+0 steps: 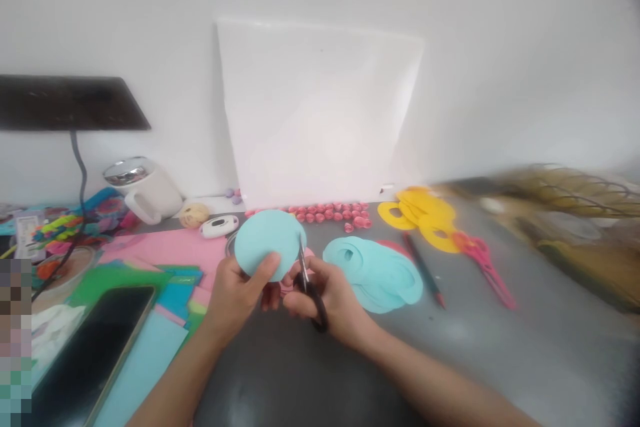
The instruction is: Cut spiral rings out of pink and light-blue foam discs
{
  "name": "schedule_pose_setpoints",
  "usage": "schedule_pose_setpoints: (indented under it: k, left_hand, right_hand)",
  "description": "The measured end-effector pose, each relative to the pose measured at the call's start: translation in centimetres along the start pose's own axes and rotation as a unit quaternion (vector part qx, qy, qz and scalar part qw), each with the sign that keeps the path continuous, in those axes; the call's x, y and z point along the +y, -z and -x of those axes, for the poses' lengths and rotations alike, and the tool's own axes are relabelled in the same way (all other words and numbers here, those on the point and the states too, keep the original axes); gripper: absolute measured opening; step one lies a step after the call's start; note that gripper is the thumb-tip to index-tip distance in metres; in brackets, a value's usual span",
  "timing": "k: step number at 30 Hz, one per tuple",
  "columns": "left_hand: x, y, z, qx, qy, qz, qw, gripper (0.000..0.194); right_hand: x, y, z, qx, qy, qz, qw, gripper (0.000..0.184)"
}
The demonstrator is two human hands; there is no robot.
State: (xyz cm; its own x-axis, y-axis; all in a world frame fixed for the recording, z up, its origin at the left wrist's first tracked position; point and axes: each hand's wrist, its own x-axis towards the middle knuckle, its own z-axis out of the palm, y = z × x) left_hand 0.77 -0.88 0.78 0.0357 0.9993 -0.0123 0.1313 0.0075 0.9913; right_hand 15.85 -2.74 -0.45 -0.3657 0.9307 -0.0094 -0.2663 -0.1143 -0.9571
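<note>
My left hand [245, 287] is closed on a light blue paper circle [267, 240], thumb on its face and fingers behind it. My right hand [325, 293] grips black-handled scissors [313, 290]. Their blades point upward and lie at the right edge of the circle. Just right of my hands, a pile of light blue paper cut-outs [373, 277] with spiral cuts rests on the table. Behind the circle, rows of small rolled pink paper pieces [335, 212] line the foot of a white sheet [325, 120].
Yellow paper cut-outs [423, 213], pink scissors [487, 267] and a dark pencil [425, 270] lie to the right. On the left are a phone [95, 353], coloured paper [150, 360], a white mug [147, 193] and a cable [83, 180]. A basket [580, 193] stands far right.
</note>
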Motion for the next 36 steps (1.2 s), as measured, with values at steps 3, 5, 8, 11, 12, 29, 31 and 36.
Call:
schedule_pose_setpoints:
  k: [3, 5, 8, 11, 12, 29, 31, 36]
  left_hand:
    - [0.2, -0.3, 0.0, -0.004, 0.015, 0.009, 1.000, 0.034]
    - [0.5, -0.5, 0.1, 0.021, 0.031, 0.006, 0.999, 0.033]
    - [0.8, -0.6, 0.2, 0.033, 0.045, -0.004, 0.998, 0.033]
    - [1.0, -0.6, 0.3, 0.021, 0.039, -0.030, 0.999, 0.035]
    - [1.1, -0.5, 0.3, 0.016, 0.037, -0.039, 0.998, 0.036]
    - [0.8, 0.4, 0.1, 0.002, 0.024, -0.071, 0.997, 0.039]
    - [0.6, 0.6, 0.0, 0.001, 0.013, -0.075, 0.997, 0.039]
    - [0.4, 0.7, 0.0, -0.003, 0.006, -0.053, 0.999, 0.035]
  right_hand:
    - [-0.1, -0.3, -0.1, -0.021, 0.003, -0.031, 0.999, 0.045]
    - [0.0, -0.3, -0.1, -0.026, -0.002, -0.045, 0.999, 0.048]
    - [0.3, -0.1, -0.2, -0.022, -0.010, -0.030, 0.999, 0.052]
    - [0.6, 0.3, -0.2, -0.014, -0.002, 0.008, 1.000, 0.055]
    - [0.6, 0.4, -0.2, -0.011, 0.006, 0.013, 1.000, 0.056]
    - [0.2, 0.5, -0.2, 0.006, -0.015, 0.000, 1.000, 0.053]
    - [0.1, 0.5, -0.2, 0.012, -0.022, 0.009, 1.000, 0.053]
    - [0.1, 0.5, -0.1, 0.019, -0.034, 0.029, 0.999, 0.052]
